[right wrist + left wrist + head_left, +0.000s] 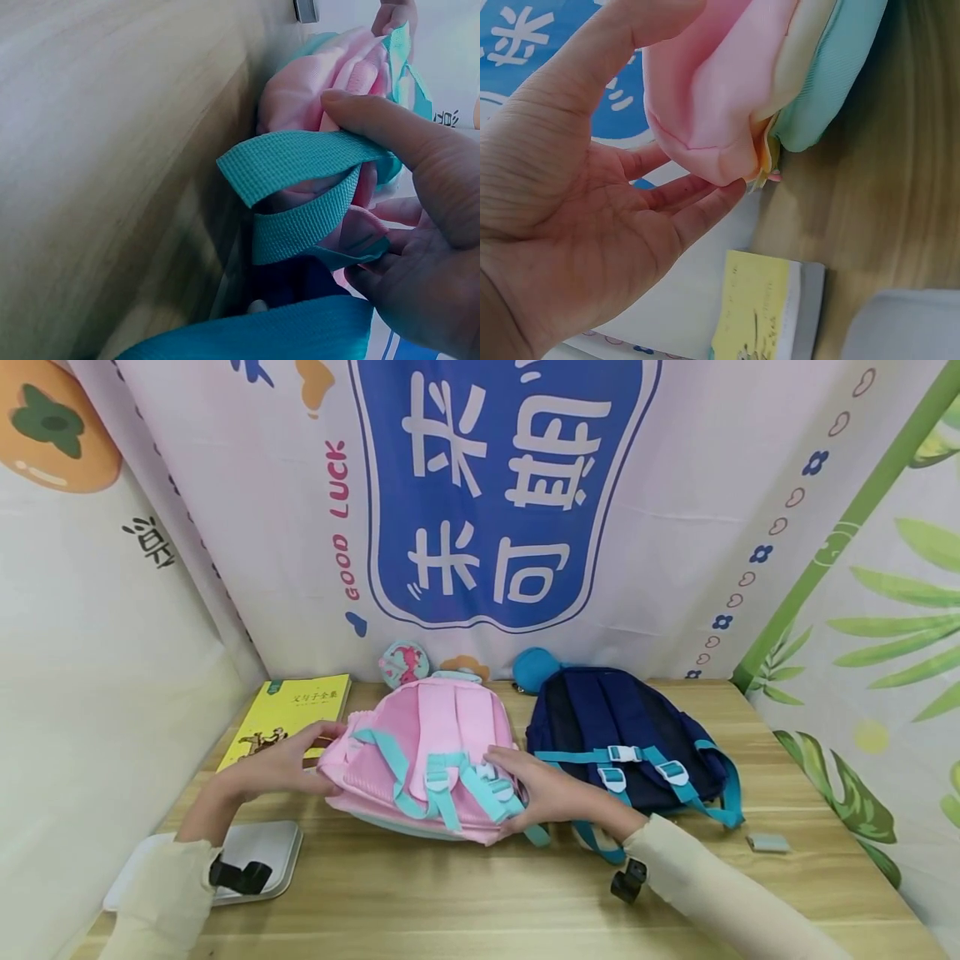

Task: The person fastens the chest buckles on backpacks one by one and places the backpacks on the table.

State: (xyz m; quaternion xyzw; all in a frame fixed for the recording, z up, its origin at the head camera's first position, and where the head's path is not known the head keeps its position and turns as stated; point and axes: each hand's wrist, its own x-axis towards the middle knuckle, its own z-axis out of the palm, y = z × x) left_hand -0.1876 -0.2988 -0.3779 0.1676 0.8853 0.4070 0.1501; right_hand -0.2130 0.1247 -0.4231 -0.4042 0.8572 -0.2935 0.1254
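Observation:
A pink backpack (pixel 450 718) with turquoise straps lies on the wooden table, its strap side up and its near edge tipped slightly off the tabletop. My left hand (pixel 288 764) grips its left side; in the left wrist view the thumb is over the pink fabric and the fingers (pixel 712 214) touch its lower corner. On the right side, my right hand (pixel 551 789) holds the backpack near the white buckle, with the thumb (pixel 367 120) on the fabric. Loops of turquoise strap (pixel 300 161) hang beside that hand. Part of the right fingers is hidden behind the bag.
Just right lies a navy backpack (pixel 637 718) with blue straps. A yellow book (pixel 292 714) is at the back left, a pale flat case (pixel 258 852) at the front left. Two small round pouches stand by the printed backdrop. A small grey block (pixel 768 843) lies at the right.

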